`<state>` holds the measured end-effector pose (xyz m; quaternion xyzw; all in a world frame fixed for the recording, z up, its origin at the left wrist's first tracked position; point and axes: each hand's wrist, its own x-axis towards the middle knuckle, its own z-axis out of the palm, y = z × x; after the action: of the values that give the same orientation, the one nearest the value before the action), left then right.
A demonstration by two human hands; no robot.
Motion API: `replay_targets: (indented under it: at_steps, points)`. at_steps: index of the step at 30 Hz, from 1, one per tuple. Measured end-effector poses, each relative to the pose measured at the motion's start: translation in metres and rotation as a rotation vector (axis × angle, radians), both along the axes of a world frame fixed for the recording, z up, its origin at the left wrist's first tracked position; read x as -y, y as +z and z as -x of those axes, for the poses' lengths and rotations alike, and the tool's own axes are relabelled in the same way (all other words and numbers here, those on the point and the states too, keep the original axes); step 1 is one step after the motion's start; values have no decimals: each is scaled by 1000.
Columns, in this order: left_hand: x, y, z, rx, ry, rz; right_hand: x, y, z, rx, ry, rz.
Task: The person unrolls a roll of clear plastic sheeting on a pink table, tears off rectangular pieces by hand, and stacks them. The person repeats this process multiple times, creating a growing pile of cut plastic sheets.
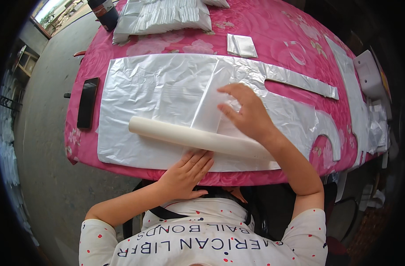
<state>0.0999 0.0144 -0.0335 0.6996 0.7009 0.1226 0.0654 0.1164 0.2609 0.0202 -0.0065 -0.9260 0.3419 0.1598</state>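
Observation:
White plastic carrier bags (136, 88) lie flat in front of me, their handle loops pointing right. A fold of thin film (207, 104) stands out across their middle. Over the near part lies a long off-white tube (171, 134), slanting down to the right. My left hand (187, 172) rests flat on the bags at the near table edge, fingers stretched and fingertips just below the tube. Above the fold hovers my right hand (247, 108), its thumb and fingers curved but apart, holding nothing. My right forearm hides part of the tube's right end.
A pink flowered cloth (273, 22) covers the table. A black phone (88, 103) lies left. Farther back are a dark bottle (105, 14), a heap of folded bags (167, 18) and one small folded bag (242, 46). More bags (349, 84) and a white plastic box (370, 74) line the right edge.

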Motion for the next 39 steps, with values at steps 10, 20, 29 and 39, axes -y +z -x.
replay_targets:
  at_steps: [10,20,29,39]
  points:
    - [-1,-10,-31,-95,116,32,19,-18,-59,84,-42,-318]
    - [3,16,23,29,-259,123,-44,-4,-77,25,-247,-199]
    - [4,-6,-15,-354,-164,43,19,-12,-79,-6,181,-258]
    - [6,-11,-16,-351,-133,-13,-26,-36,57,-237,29,-300]
